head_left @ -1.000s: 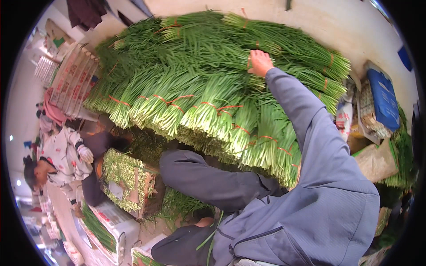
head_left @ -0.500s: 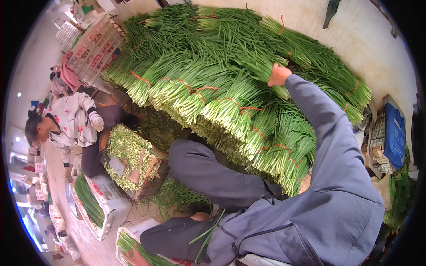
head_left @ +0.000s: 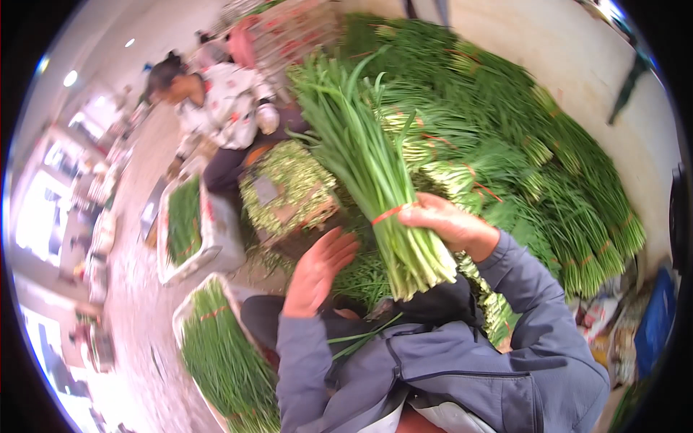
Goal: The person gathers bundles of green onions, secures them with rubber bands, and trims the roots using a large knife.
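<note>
A tied bundle of garlic chives [head_left: 361, 162] hangs in front of me, leaf tips up and to the left, pale cut ends down. My right hand [head_left: 447, 222] grips it low on the stems, beside its orange-red tie [head_left: 390, 214]. To the left of the stems, my left hand [head_left: 320, 268] is raised with fingers stretched out, holding nothing. Behind the bundle and to the right lies a large pile of similar tied bundles [head_left: 505, 123], stacked against the wall. A few loose green leaves [head_left: 364, 338] lie across my lap.
At my lower left stands a white crate [head_left: 180, 307] filled with chives. Another white crate [head_left: 234, 242] of chives is farther off. Beyond my left hand, a block [head_left: 289, 198] is covered in pale trimmings. A co-worker [head_left: 224, 108] sits behind it. Something blue [head_left: 655, 317] stands far right.
My right hand has drawn a bundle from the pile toward my body and holds it upright. My left hand has risen from the near crate. The view has swung left.
</note>
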`<action>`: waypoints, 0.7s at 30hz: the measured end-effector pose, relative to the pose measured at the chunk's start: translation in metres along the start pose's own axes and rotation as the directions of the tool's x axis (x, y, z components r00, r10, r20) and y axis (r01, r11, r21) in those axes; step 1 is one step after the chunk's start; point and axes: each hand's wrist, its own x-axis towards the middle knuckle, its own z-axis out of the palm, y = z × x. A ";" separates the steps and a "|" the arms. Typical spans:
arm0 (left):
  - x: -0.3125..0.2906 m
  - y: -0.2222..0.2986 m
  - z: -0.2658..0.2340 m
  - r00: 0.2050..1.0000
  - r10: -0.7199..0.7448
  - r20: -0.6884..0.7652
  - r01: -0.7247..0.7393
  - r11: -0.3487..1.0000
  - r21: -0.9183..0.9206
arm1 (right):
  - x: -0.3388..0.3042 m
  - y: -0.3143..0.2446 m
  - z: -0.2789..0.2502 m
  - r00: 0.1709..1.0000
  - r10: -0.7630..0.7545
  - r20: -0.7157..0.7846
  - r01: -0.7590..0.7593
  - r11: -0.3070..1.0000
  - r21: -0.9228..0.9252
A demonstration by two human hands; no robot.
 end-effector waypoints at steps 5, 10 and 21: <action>0.021 -0.005 -0.022 0.971 0.238 -0.008 -0.235 0.952 -0.197 | 0.070 0.071 0.052 0.908 0.264 0.324 -0.240 0.964 -0.115; -0.034 -0.036 -0.112 0.837 0.195 -0.511 -0.398 0.858 -0.325 | 0.115 0.115 0.073 0.978 0.004 0.210 0.144 0.718 -0.681; -0.065 -0.076 -0.169 0.695 0.189 -0.693 -0.473 0.847 -0.244 | 0.169 0.182 0.116 0.918 -0.286 0.276 0.395 0.582 -0.710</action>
